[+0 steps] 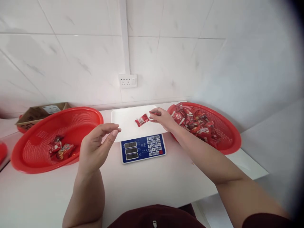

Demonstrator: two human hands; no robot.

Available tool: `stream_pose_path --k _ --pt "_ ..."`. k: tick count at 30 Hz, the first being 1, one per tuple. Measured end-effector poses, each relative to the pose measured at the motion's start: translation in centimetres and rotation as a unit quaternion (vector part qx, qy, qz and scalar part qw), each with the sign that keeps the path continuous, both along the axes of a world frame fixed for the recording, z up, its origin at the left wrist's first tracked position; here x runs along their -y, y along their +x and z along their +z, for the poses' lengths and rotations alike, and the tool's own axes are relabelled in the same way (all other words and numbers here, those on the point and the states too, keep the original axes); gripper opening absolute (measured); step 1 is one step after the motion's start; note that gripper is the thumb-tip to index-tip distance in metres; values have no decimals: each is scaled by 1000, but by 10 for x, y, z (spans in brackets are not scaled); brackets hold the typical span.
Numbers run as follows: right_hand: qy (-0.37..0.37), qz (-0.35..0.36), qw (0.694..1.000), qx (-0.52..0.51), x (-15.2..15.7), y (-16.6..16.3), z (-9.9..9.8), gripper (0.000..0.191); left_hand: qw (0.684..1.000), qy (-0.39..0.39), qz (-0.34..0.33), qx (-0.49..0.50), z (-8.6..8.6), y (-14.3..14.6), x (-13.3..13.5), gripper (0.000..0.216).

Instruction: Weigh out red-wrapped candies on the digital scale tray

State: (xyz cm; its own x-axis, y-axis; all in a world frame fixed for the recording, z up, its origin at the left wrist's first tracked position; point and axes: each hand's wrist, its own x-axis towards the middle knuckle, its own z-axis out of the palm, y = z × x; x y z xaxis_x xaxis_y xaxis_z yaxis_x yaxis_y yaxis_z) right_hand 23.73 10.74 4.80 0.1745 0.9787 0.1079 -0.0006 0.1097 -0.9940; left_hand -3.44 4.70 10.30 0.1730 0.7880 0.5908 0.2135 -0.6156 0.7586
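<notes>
A small red snack packet (pixel 142 120) is over the white weighing pan (pixel 128 130) of a digital scale (pixel 143 148). My right hand (pixel 162 118) is just to the right of the packet, its fingers curled with a gap between thumb and forefinger. The packet's right end is close to those fingertips and slightly blurred; I cannot tell whether they touch. My left hand (pixel 98 147) hovers at the pan's left front corner, fingers bent and thumb apart, with nothing in it. The scale has a blue panel with number keys and three small displays.
On the right, a red plastic basket (pixel 228 136) holds many red packets (pixel 197 123). Another red basket (pixel 87 115) on the left contains a few packets (pixel 63 150). Behind it is a cardboard box (pixel 30 115). A wall socket (pixel 128 81) sits above the white table (pixel 142 183).
</notes>
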Motion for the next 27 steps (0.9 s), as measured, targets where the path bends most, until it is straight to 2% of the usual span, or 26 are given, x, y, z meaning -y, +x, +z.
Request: stream_pose_path --k 2,4,8,12,17,20,23,27 --pt "7 -15 999 39 -8 -8 -7 16 1000 6 7 10 1 -4 0 10" --pt "-22 -18 999 43 -10 -10 -10 13 1000 10 15 24 2 -6 0 9" --pt "-120 11 993 9 -2 -6 -5 12 998 14 19 54 4 -6 0 7" --pt "-151 20 988 6 4 -7 0 19 998 0 16 57 5 -2 2 5" --pt "-152 58 987 -1 -3 -17 -2 28 999 1 4 41 4 -4 2 7" --pt "-137 72 987 52 -7 -22 -5 47 999 2 -7 49 3 -5 1 7" --pt "-91 23 984 149 -4 -19 -5 62 999 1 -11 44 3 -6 2 7" --pt "-59 -39 976 208 15 8 3 50 1000 -2 4 29 6 -5 4 7"
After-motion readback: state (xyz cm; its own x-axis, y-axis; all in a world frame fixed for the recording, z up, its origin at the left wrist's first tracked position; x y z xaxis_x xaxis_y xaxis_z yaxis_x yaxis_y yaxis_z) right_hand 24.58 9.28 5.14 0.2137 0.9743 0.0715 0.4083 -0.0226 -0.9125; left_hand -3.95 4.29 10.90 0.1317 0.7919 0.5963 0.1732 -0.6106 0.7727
